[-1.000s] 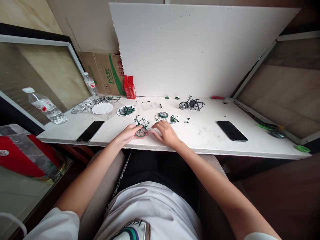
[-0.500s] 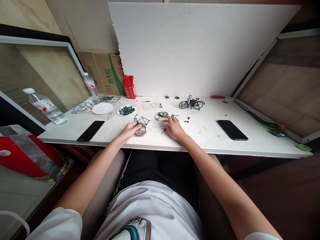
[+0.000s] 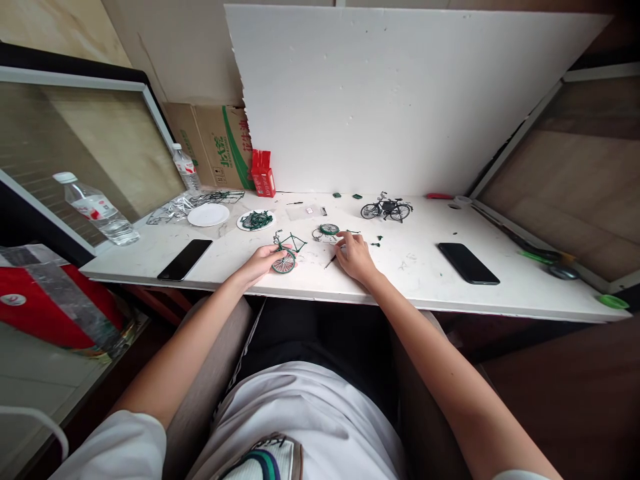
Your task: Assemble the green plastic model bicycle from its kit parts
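My left hand (image 3: 263,262) is closed around a partly built green model bicycle (image 3: 291,243), with its thumb by the spoked wheel. The frame and handlebars stick up past the fingers. My right hand (image 3: 355,255) rests low over the table, fingers bent but apart; the fingertips are partly hidden. Just left of its fingertips lie loose model wheels (image 3: 329,229). A thin dark stick-like tool (image 3: 330,262) lies below the thumb. Small green parts (image 3: 376,244) are scattered to the right of this hand.
A finished black model bicycle (image 3: 386,209) stands at the back. One white plate (image 3: 240,225) bears green parts; another white plate (image 3: 209,215) is beside it. Phones lie left (image 3: 185,260) and right (image 3: 469,263). A water bottle (image 3: 97,208) stands left, a red box (image 3: 263,175) behind.
My right hand has drawn slightly right, away from the loose wheels, and its fingers have curled in. My left hand still holds the model bicycle. The view has shifted slightly.
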`<state>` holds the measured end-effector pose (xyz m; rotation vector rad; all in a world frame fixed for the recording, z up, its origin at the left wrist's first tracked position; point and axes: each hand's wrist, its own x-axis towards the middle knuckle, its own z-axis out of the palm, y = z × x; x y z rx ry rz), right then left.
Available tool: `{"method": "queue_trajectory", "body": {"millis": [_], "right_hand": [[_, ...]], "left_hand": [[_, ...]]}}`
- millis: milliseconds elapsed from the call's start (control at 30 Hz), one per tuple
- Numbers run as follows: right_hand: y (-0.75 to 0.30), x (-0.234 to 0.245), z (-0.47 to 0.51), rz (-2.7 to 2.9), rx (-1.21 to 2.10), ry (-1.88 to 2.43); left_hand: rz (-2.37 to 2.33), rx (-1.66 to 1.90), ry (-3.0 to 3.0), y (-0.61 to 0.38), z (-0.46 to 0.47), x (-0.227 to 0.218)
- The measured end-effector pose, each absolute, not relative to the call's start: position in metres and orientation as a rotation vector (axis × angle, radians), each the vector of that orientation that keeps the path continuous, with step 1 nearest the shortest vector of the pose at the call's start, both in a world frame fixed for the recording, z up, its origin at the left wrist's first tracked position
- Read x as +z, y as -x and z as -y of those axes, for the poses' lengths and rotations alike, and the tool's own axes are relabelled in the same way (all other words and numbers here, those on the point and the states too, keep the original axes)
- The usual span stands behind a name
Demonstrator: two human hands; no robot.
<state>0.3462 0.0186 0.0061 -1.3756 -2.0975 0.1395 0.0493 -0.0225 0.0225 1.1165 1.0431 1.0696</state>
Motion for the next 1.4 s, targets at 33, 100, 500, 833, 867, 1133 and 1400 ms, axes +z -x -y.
{"method": "queue_trajectory", "body": {"millis": [33,100,500,833,867,1133,1400], "right_hand": [[-0.347,0.006,-0.02,2.088,0.127,1.393],[-0.349,0.006,-0.021,2.076,0.108,1.415],[-0.357,0.015,-0.022,2.14,-0.176,1.518],[-0.362,0.007,-0.027,2.24,-0.204,1.485],[-0.361,0.007,-0.026,2.243,-0.2,1.484],[-0.359,0.005,-0.025,2.276,-0.183,1.537],[-0.366,0.006,-0.03,2.199,-0.099,1.572]], "left_hand": [[-1.048,1.07,-1.11,-0.049,0.022,0.022],[-1.057,1.071,-1.101,-0.048,0.022,0.022],[-1.034,1.05,-1.088,-0.05,0.027,0.028],[-1.021,1.076,-1.075,-0.049,0.026,0.027],[-1.011,1.073,-1.082,-0.049,0.026,0.027],[-1.029,1.082,-1.093,-0.047,0.024,0.022],[-1.02,1.066,-1.089,-0.047,0.023,0.021]]}}
